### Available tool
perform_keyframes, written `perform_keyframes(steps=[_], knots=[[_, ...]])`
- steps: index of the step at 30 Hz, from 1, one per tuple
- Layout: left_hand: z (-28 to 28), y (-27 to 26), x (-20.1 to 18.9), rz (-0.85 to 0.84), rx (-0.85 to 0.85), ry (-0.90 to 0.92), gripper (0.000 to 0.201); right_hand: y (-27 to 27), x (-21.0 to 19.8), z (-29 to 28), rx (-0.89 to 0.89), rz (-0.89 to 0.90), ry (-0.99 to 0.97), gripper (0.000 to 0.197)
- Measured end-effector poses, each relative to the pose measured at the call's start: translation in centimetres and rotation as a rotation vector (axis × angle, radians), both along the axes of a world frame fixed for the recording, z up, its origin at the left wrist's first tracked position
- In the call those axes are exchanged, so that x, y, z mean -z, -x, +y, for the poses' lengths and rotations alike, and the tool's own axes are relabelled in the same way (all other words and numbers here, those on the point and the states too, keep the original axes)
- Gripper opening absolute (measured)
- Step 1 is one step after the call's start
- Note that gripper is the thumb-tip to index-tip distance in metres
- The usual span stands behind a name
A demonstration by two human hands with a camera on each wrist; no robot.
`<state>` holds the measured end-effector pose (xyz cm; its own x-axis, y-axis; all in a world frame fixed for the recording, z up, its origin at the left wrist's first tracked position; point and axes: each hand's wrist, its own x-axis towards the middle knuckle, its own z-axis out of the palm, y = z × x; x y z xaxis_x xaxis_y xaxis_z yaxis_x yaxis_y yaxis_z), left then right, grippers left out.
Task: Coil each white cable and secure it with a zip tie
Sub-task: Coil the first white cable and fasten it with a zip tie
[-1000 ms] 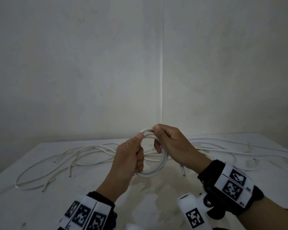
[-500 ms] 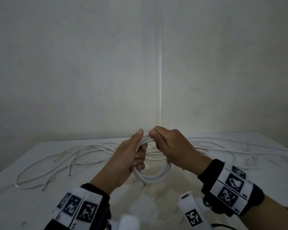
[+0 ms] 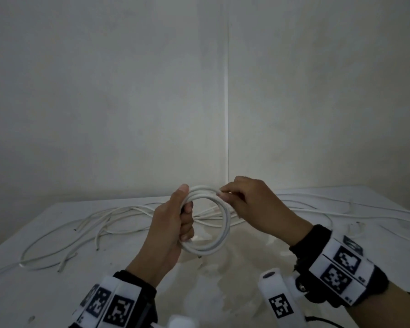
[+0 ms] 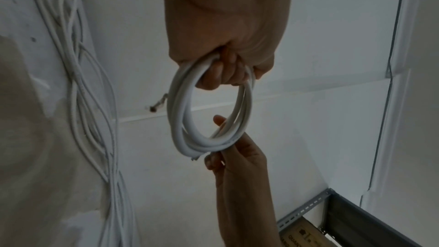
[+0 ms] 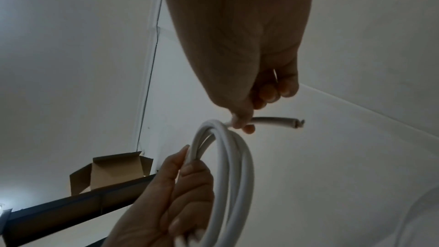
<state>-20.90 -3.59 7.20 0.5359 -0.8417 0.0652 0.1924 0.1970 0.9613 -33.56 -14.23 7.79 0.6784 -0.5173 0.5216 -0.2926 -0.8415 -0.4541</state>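
A white cable wound into a small round coil hangs in the air above the white table. My left hand grips the coil's left side, fingers curled through the loop, thumb up along it. My right hand pinches the cable's free end at the coil's top right. In the right wrist view the short cut end sticks out past the pinching fingertips, beside the coil. In the left wrist view the coil hangs from my left hand. No zip tie shows.
Several loose white cables lie tangled across the table's far half, running left and right. Walls meet in a corner right behind the table. A cardboard box sits on a dark shelf rail off to the side.
The coil has turned to face me as a round ring. My right hand moved from gripping the top of the loop to pinching the free end at its upper right.
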Motion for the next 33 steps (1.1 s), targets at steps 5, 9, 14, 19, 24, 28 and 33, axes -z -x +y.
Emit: perform_keyframes(steps=[5, 9, 14, 19, 24, 28, 33], knots=[[0.1, -0.2, -0.4, 0.022, -0.030, 0.050, 0.044, -0.6, 0.5, 1.6, -0.107, -0.158, -0.558, 0.051], [0.1, 0.3, -0.5, -0.034, -0.048, 0.048, 0.044, -0.8, 0.8, 2.6, -0.220, -0.201, -0.564, 0.032], [-0.3, 0.7, -0.6, -0.062, -0.055, 0.057, 0.043, -1.1, 1.0, 2.7, -0.265, -0.406, -0.780, 0.016], [-0.3, 0.0, -0.1, -0.028, -0.076, 0.060, 0.044, -0.7, 0.7, 2.6, -0.457, -0.304, -1.072, 0.014], [-0.1, -0.2, -0.2, -0.015, -0.070, 0.063, 0.043, -0.2, 0.0, 2.4, -0.494, -0.329, -1.185, 0.011], [-0.2, 0.5, -0.1, -0.035, -0.072, 0.062, 0.043, -0.6, -0.4, 2.7, -0.390, -0.360, -1.159, 0.054], [-0.4, 1.4, 0.8, -0.075, -0.037, 0.056, 0.043, -1.5, -0.3, 2.9, -0.073, -0.389, -0.795, 0.052]])
